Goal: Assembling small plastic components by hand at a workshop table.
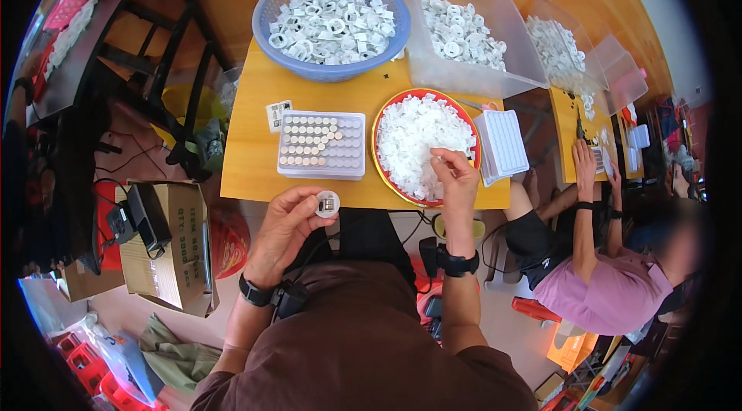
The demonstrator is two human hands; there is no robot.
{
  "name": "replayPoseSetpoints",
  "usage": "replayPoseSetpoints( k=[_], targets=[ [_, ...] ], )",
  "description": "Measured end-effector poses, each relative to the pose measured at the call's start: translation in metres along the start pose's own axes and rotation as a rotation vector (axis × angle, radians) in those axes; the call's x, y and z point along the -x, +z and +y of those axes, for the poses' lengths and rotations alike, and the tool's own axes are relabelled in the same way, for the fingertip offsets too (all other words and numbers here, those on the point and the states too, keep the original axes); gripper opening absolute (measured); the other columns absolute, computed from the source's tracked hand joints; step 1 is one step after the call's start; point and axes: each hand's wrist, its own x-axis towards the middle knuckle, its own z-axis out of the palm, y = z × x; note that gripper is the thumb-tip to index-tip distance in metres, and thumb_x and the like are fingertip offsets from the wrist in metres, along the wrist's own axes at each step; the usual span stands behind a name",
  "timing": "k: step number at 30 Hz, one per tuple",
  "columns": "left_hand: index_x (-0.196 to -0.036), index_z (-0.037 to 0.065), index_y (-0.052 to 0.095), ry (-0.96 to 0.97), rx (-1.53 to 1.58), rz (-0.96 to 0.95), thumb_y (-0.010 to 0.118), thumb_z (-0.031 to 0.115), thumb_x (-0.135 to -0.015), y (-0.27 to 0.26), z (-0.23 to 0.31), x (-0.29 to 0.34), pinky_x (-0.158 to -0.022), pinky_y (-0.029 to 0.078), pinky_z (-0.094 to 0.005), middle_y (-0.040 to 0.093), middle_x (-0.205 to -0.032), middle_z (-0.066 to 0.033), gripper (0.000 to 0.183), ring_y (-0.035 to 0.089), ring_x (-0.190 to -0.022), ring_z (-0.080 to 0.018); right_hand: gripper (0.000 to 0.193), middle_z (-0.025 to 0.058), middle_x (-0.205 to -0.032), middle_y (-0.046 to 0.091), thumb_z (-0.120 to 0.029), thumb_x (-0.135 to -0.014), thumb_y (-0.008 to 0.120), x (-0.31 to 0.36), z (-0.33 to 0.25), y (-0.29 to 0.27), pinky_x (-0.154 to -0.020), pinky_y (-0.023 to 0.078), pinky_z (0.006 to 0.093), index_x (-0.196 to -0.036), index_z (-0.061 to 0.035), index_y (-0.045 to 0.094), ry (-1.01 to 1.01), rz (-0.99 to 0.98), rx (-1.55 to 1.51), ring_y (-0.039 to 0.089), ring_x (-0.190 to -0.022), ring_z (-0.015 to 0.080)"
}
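Note:
Between the thumb and fingers of my left hand (pixel 284 227) is a small round white plastic housing (pixel 328 204) with metal parts inside, just off the table's near edge. My right hand (pixel 457 177) is closed in a pinch above a red round tray (pixel 425 92) heaped with small white plastic pieces (pixel 413 133). Whatever lies between those fingertips is too small to make out. Left of that tray sits a white holder (pixel 323 172) with rows of round slots, many filled with cream-coloured discs (pixel 300 140).
Behind stand a blue basket (pixel 267 46) and a clear bin (pixel 495 86), both full of white parts. A white slotted block (pixel 506 144) leans right of the red tray. At the right, a co-worker (pixel 603 287) works at another table. A cardboard box (pixel 166 256) stands at left.

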Motion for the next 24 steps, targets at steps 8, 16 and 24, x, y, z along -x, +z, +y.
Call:
replayPoseSetpoints(
  k=[8,16,24],
  targets=[
    [-0.105,-0.002,0.056,-0.017,-0.037,-0.007,0.056,0.014,-0.087,0.009,-0.001,-0.004,-0.076,0.054,-0.0314,0.062,-0.096,-0.0110,0.023,0.062,-0.085,-0.0189,0.014,0.0002,-0.068,0.058,-0.001,-0.076,0.066,0.019,-0.062,0.018,-0.057,0.041,0.0182,-0.090,-0.0001,0.063,0.436,-0.451,-0.727,0.053,-0.062,0.0064],
    [-0.105,-0.002,0.057,-0.036,-0.035,-0.046,0.056,0.015,-0.088,0.010,0.005,-0.003,-0.075,0.054,-0.0283,0.061,-0.095,-0.0097,0.024,0.062,-0.085,-0.0165,0.011,0.0047,-0.081,0.056,0.007,-0.076,0.062,0.040,-0.097,0.041,-0.066,0.046,0.0217,-0.085,0.0023,0.060,0.032,-0.582,-0.452,0.058,-0.072,0.0105],
    [-0.104,-0.001,0.058,-0.029,-0.062,-0.041,0.057,0.016,-0.087,0.010,0.005,-0.001,-0.075,0.053,-0.0275,0.061,-0.093,-0.0081,0.024,0.061,-0.084,-0.0140,0.010,0.0067,-0.081,0.057,0.007,-0.074,0.062,0.041,-0.106,0.043,-0.059,0.046,0.0217,-0.083,0.0017,0.061,-0.111,-0.637,-0.277,0.059,-0.067,0.0118]
  ],
)
